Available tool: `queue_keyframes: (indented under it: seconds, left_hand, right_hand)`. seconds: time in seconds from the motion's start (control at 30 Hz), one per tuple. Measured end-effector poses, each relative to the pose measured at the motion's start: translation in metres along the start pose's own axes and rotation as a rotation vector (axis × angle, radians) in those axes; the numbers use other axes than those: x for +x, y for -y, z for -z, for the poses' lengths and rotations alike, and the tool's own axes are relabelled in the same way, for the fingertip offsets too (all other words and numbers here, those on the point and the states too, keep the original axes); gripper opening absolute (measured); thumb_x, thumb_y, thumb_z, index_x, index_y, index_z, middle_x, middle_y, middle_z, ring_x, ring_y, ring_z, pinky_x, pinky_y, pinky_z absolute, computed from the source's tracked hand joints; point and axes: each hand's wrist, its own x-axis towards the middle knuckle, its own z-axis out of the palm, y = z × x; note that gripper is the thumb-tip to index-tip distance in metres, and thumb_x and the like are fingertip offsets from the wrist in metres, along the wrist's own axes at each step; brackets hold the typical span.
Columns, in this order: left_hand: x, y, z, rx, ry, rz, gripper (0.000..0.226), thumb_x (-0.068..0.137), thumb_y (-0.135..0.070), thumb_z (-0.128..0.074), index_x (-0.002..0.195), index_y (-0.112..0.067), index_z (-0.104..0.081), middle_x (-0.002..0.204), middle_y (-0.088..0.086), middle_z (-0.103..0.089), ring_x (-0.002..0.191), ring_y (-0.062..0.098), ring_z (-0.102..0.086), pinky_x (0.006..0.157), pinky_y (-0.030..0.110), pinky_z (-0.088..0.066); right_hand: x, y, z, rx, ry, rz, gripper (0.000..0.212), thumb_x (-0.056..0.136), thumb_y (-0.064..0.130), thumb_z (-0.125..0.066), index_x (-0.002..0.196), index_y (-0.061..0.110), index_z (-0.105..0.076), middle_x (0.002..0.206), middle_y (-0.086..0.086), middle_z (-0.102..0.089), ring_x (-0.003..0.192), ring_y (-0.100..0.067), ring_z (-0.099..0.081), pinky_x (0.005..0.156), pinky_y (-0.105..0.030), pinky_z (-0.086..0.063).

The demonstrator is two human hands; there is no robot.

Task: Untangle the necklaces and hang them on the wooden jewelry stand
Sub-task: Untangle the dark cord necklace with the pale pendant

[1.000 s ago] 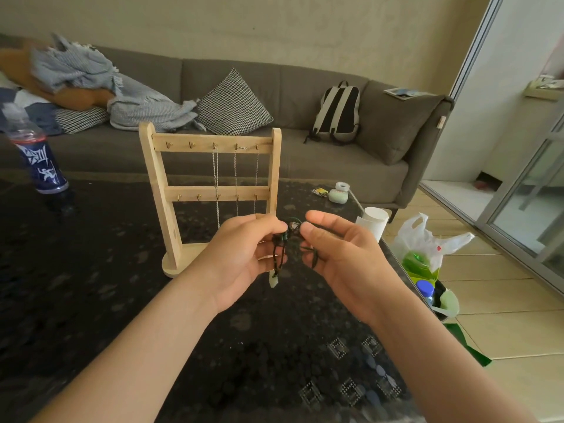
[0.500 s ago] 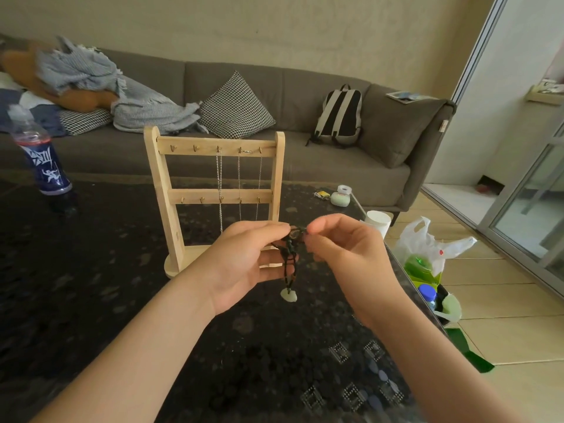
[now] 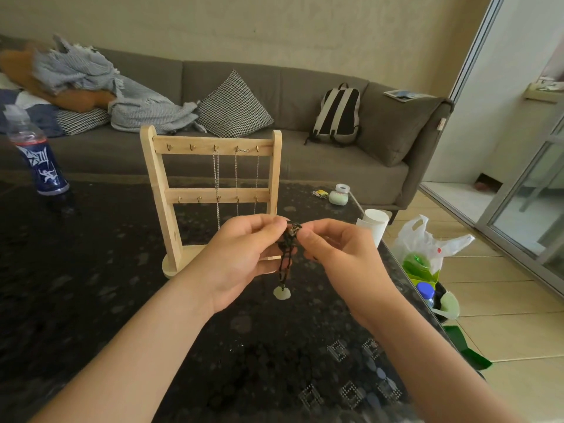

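Chains (image 3: 216, 178) hang on stand (image 3: 159, 190), mid-frame. Left hand (image 3: 241, 257) and right hand (image 3: 338, 254) both pinch black necklace (image 3: 286, 254): bunched, not yet hung.

Blocked straight ahead by the wooden stand (image 3: 201, 149), upright on the counter (image 3: 91, 270) just behind the left hand (image 3: 238, 257) and right hand (image 3: 338, 254), black cord necklace (image 3: 287, 251) pinched and dangling between them. Right half crossed by three hanging chains (image 3: 216, 178). Passable through the stand's left half, between post and chains. Open counter leftward up to the bottle (image 3: 39, 160). Hemmed in rightward by a white cup (image 3: 374, 222) at the counter edge.
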Motion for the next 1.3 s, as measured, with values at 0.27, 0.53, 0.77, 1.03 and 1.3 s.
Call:
queue_keyframes:
  seconds: [0.27, 0.53, 0.77, 1.03, 1.3]
  left_hand:
    - [-0.001, 0.004, -0.008, 0.409, -0.160, -0.287, 0.012, 0.106, -0.029, -0.062, 0.112, -0.027, -0.073, 0.103, -0.008, -0.077, 0.098, 0.014, -0.077, 0.090, 0.044, -0.065]
    - [-0.004, -0.003, -0.008, 0.101, -0.127, -0.119, 0.017, 0.106, -0.012, -0.061, 0.120, -0.016, -0.071, 0.106, 0.009, -0.079, 0.093, 0.025, -0.081, 0.080, 0.046, -0.067]
    - [-0.004, -0.003, -0.006, -0.039, -0.162, -0.068, 0.019, 0.104, -0.005, -0.064, 0.120, -0.012, -0.071, 0.115, 0.015, -0.076, 0.094, 0.028, -0.081, 0.074, 0.040, -0.066]
    - [-0.001, -0.001, -0.002, -0.046, -0.228, -0.051, 0.027, 0.098, 0.007, -0.067, 0.118, -0.009, -0.075, 0.109, 0.012, -0.080, 0.094, 0.027, -0.081, 0.092, 0.047, -0.065]
    - [0.001, 0.003, -0.007, 0.044, -0.298, -0.118, 0.024, 0.099, 0.000, -0.071, 0.110, -0.019, -0.078, 0.100, -0.001, -0.082, 0.098, 0.018, -0.080, 0.090, 0.041, -0.066]
  right_hand:
    - [0.000, -0.002, -0.006, 0.166, 0.178, -0.118, 0.020, 0.108, 0.020, -0.055, 0.101, 0.018, -0.074, 0.102, -0.010, -0.075, 0.099, -0.021, -0.075, 0.094, -0.042, -0.055]
    - [0.003, -0.009, -0.002, 0.198, 0.116, -0.073, 0.015, 0.108, 0.027, -0.061, 0.105, 0.018, -0.073, 0.100, -0.013, -0.075, 0.093, -0.038, -0.073, 0.077, -0.033, -0.057]
    - [0.005, -0.009, -0.001, 0.221, 0.144, -0.141, 0.013, 0.104, 0.013, -0.065, 0.115, 0.017, -0.071, 0.087, -0.006, -0.076, 0.065, -0.014, -0.051, 0.063, -0.029, -0.045]
    - [0.006, -0.011, 0.001, 0.147, -0.085, -0.022, 0.008, 0.102, 0.009, -0.067, 0.109, 0.011, -0.071, 0.085, -0.004, -0.078, 0.063, 0.001, -0.063, 0.063, -0.014, -0.045]
    - [0.006, -0.015, -0.002, -0.092, -0.173, 0.083, 0.022, 0.098, 0.001, -0.063, 0.092, 0.018, -0.076, 0.079, -0.001, -0.076, 0.052, -0.005, -0.054, 0.049, -0.016, -0.042]
